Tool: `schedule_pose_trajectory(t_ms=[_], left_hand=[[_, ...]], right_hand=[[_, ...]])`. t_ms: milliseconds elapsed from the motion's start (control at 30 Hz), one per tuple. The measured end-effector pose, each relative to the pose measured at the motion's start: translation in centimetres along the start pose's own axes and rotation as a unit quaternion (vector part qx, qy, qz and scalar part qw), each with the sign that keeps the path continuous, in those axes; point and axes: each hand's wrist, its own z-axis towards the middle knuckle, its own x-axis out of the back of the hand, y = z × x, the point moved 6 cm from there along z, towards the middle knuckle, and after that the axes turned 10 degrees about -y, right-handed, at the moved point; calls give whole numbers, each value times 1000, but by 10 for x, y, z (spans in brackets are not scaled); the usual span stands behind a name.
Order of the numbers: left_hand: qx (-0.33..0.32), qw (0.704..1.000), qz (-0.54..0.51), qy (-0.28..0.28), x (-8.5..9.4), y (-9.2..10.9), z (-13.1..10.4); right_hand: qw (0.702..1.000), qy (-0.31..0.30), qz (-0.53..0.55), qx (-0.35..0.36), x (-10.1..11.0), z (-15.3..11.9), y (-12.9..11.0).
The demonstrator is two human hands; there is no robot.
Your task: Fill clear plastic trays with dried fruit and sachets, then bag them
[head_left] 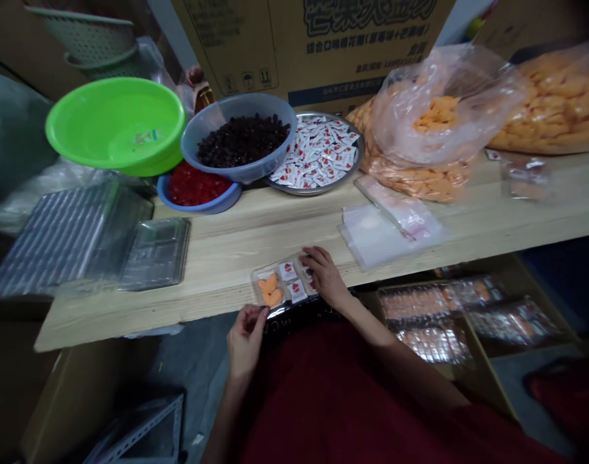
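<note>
A clear plastic compartment tray lies at the table's front edge. Its left compartment contains orange pieces. Two small white sachets with red print sit in the middle compartments. The thumb and fingers of my left hand are closed on the tray's near left corner. Over the right-hand compartment, my right hand has its fingers reaching out and slightly apart. Small dark pieces show beneath those fingers, partly hidden.
Behind stand a green basin, a bowl of dark pieces, a blue bowl of red pieces and a metal dish of sachets. Bagged orange pieces, plastic sleeves, stacked trays and an open carton surround me.
</note>
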Motion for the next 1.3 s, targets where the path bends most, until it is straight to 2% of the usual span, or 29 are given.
schedule_pose_trajectory(t_ms=[67, 133, 233, 333, 500, 667, 767, 867, 967, 1067, 1200, 1300], left_hand=[[43, 991, -123, -10, -6, -9, 2], [89, 969, -228, -29, -16, -13, 2], [125, 935, -328, -43, -29, -7, -1], [137, 922, -354, -67, -40, 9, 1], [158, 907, -356, -159, -55, 34, 23], [193, 893, -351, -203, -65, 34, 43], [184, 885, -383, -191, -69, 26, 46], [173, 879, -415, -161, -70, 20, 47], [185, 876, -422, -141, -68, 18, 47], [193, 876, -419, -142, -68, 22, 49], [198, 876, -417, -141, -67, 25, 52], [198, 872, -421, -150, -68, 25, 54]], right_hand=[[1000, -4, 21, 4, 2, -2, 1], [999, -9, 42, 2, 5, -5, 1], [997, -6, 73, 4, 12, -8, 0], [995, 7, 98, 2, 18, -10, -1], [992, 22, 120, -20, 19, -9, 4], [994, 35, 97, -37, 23, -7, 2], [995, 62, 54, -57, 46, -12, -1], [982, 104, -63, -147, 81, -23, 12], [941, 56, -204, -265, 105, -28, 40], [910, -32, -274, -309, 114, -23, 59], [892, -112, -254, -355, 125, -15, 68], [893, -119, -223, -372, 133, -13, 72]])
